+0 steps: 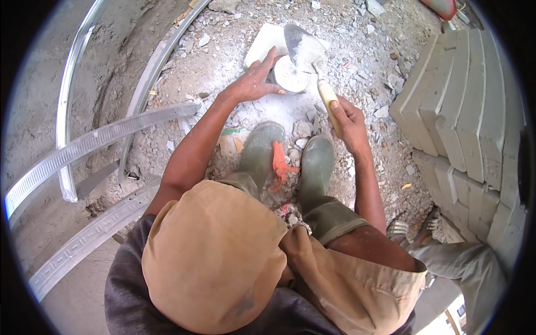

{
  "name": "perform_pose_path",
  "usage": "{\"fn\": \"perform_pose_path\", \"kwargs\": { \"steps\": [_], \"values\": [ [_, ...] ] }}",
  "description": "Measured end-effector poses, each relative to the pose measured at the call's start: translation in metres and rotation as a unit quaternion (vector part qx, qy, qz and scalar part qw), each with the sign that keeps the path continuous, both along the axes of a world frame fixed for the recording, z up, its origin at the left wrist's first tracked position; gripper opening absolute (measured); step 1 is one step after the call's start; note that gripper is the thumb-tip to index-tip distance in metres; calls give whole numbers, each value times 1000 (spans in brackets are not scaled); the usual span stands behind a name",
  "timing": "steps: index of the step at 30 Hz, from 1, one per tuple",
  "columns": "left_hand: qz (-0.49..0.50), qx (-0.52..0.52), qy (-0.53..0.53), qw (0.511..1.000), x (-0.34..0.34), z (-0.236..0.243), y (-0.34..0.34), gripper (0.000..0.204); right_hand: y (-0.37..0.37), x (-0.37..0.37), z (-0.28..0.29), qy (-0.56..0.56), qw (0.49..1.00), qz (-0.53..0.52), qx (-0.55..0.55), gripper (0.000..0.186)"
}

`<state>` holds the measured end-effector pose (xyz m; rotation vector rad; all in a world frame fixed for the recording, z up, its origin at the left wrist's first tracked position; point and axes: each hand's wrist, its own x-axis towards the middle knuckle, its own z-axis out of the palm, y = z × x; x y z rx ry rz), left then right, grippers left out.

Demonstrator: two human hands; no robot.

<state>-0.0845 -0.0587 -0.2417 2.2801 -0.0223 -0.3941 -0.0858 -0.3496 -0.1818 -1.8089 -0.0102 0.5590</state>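
While gripping the pale handle (327, 99) of a trowel (309, 52) in the right hand (348, 121), with thumb pressed on top and fingers curled largely out of sight beneath, has the left hand (252, 81) at the left side of a round container (291, 75) of white material. Spreads thumb and fingers well apart there, hiding much of the container's wall; cannot tell whether closed firmly on it or only resting. Points the blade away, just beyond the container, overlapping its upper right rim in view; can make out bare dark metal only toward the left, under a white coating hard to trace against whitened ground.

Farther up, can see a flat white piece (264, 40), partly covered by hand, container and blade. Nearer, stands in green boots (317, 166) astride a crumpled orange rag (280, 162) on rubble (385, 159). Loses much of the lower view behind tan cloth (215, 257). To the left, finds curved-looking metal channels (103, 135) cut off by the dark rim; to the right, stacked grey blocks (460, 100) and, below, another person's trousered legs (468, 267), likewise cropped.
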Motion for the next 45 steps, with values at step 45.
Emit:
{"fn": "perform_pose_path", "kwargs": {
  "steps": [45],
  "values": [
    [46,24,-76,996,-16,-24,-12,128,15,-26,22,33,999,-29,29,42]
  ]
}}
